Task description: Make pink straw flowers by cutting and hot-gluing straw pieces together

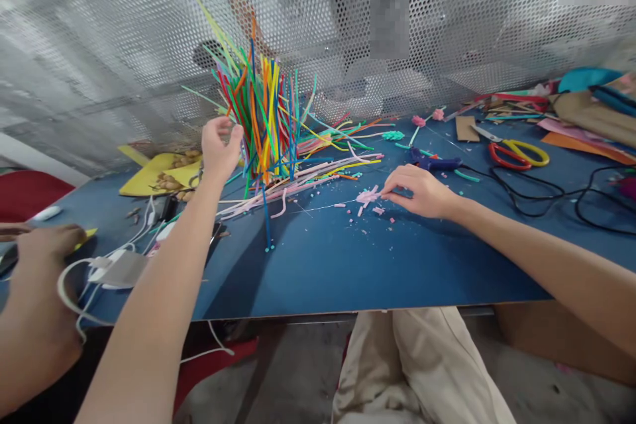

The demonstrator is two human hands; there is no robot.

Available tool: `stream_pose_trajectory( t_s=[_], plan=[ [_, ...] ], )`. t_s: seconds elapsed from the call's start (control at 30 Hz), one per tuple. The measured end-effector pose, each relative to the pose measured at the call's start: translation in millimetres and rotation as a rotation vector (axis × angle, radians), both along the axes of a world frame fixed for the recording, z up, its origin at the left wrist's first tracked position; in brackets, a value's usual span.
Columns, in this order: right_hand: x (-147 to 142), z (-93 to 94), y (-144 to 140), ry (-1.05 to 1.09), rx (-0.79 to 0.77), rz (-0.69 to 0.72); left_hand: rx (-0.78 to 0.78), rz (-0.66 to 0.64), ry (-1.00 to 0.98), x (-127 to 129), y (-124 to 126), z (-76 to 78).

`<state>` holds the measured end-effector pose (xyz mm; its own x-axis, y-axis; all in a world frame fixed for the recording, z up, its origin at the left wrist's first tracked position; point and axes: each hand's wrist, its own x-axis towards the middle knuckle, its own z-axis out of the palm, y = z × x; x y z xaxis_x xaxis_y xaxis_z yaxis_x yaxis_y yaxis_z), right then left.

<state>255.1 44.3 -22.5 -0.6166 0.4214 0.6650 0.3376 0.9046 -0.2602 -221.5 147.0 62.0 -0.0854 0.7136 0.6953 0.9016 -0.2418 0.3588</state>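
Left of centre, the left hand [220,147] reaches with loosely spread fingers into the upright bundle of coloured strips [259,120], picking one. At centre, the right hand [416,190] pinches pink clippings [368,197] against the blue table [348,265].

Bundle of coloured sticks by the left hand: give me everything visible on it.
The bundle of coloured sticks is a dense sheaf of thin, plastic-looking strips in green, orange, yellow, red, blue and pink. It stands roughly upright on the blue table before the perforated metal screen, its tops fanning outward. More strips lie flat, spilling rightward from its base, and one blue strip leans toward the table's front. The left hand is raised against its left side, fingers at the strips; whether it grips any cannot be told.
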Motion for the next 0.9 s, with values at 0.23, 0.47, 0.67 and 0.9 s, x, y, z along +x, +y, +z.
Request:
stream_pose_trajectory(
  t_s=[0.23, 0.47, 0.67, 0.9],
  plan=[
    [-0.2, 2.9, -1.5, 0.001, -0.015, -0.004, -0.027, -0.094, 0.384, 48.0, -32.7, -6.1],
    [0.1, 4.4, -2.6, -0.006, -0.038, -0.009, -0.354, -0.432, 0.811, 79.4, -34.7, -22.7],
    [0.4, 2.7, -1.4, 0.001, -0.011, -0.006, -0.486, -0.452, 0.874, 78.9, -17.0, -36.3],
    [-0.5, 5.8, -2.8, 0.025, -0.003, 0.003, -0.735, -0.431, 0.591, 75.0, -25.9, -18.5]
  ],
)
